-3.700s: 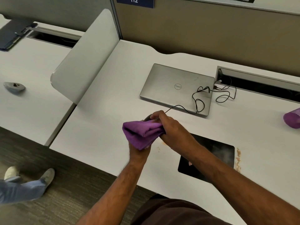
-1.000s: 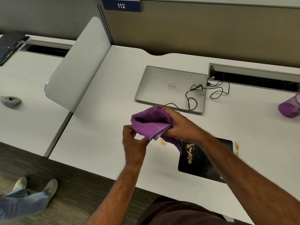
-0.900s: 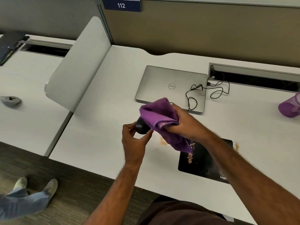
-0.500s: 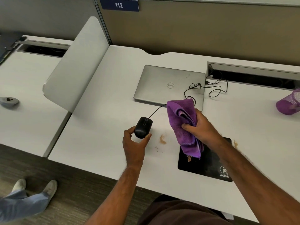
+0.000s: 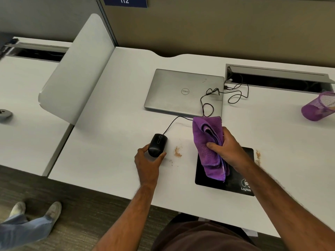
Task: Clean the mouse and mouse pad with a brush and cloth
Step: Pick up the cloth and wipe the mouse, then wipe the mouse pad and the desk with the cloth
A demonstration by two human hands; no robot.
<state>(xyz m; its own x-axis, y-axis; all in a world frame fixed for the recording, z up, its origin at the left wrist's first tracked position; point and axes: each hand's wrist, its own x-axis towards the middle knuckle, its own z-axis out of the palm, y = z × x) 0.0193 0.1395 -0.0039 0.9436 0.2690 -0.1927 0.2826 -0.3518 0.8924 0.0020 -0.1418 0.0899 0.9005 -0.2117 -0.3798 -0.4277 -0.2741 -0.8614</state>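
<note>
You are no longer wiping the small black wired mouse (image 5: 157,145) inside the folded purple microfibre cloth (image 5: 208,142): your hands are now working apart. Your left hand (image 5: 147,160) is setting the mouse down on the white desk (image 5: 108,142), left of the tan crumbs (image 5: 177,152), fingers curled round its rear. Your right hand (image 5: 225,147) is carrying the bunched cloth over to the black rectangular mouse pad (image 5: 235,185), its lower end hanging onto the pad.

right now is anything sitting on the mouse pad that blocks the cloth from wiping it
Nothing visible does. The black rectangular mouse pad carries only the folded purple cloth held by the right hand. The black corded mouse sits off to its left in the left hand.
</note>
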